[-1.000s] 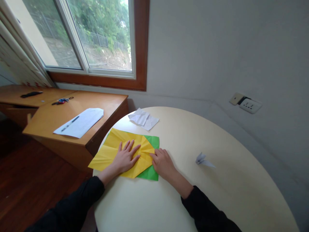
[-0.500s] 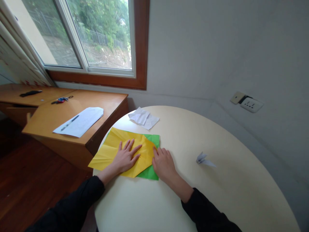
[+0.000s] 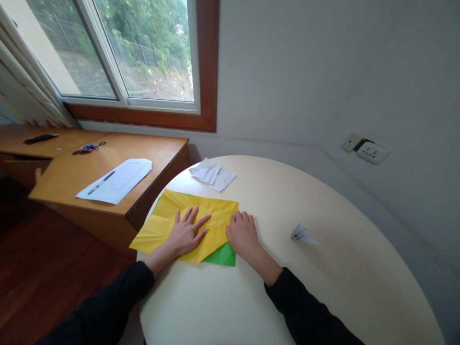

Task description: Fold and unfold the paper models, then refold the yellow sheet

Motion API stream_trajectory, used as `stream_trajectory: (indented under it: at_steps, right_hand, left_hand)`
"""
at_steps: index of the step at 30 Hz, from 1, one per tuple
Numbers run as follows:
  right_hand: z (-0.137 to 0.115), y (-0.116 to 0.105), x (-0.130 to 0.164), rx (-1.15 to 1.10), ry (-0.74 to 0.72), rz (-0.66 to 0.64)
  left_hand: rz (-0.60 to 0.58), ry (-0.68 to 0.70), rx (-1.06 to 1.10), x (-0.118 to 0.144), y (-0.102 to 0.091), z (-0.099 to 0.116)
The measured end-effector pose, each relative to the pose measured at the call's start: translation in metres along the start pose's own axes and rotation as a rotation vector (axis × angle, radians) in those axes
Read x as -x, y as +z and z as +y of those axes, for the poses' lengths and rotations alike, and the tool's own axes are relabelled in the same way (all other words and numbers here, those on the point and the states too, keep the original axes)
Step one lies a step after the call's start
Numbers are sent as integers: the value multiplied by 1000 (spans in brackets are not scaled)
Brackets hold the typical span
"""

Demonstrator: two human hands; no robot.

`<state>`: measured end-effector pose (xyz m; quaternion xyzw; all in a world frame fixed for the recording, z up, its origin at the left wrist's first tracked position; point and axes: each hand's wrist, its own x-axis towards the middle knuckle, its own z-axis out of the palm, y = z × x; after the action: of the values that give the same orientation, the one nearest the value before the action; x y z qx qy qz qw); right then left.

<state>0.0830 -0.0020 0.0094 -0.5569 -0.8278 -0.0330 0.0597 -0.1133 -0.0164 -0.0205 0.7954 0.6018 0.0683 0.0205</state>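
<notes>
Creased yellow paper sheet, matte and fanned with fold lines, lies on a green sheet at the near-left edge of the round cream table, long axis running left to right. Left hand rests flat on its middle, fingers spread, gripping nothing; right hand lies open, palm down, at the sheet's right edge, fingertips pressing that edge, the nearer hand there. Crumpled white paper beyond; small folded white paper figure well apart to the right.
</notes>
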Motion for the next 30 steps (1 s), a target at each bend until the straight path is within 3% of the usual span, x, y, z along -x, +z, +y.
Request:
stream_trajectory:
  at_steps: [8,17,30]
  right_hand:
    - [2,11,-21,-51,-99,-23]
    - [22,26,-39,-152,-63,-118]
    - [41,7,-46,-335,-121,-410]
  left_hand:
    - [-6,-1,3,0,0,-1]
    - [-11,1,14,0,2,-3]
    - [-22,32,21,1,0,-4]
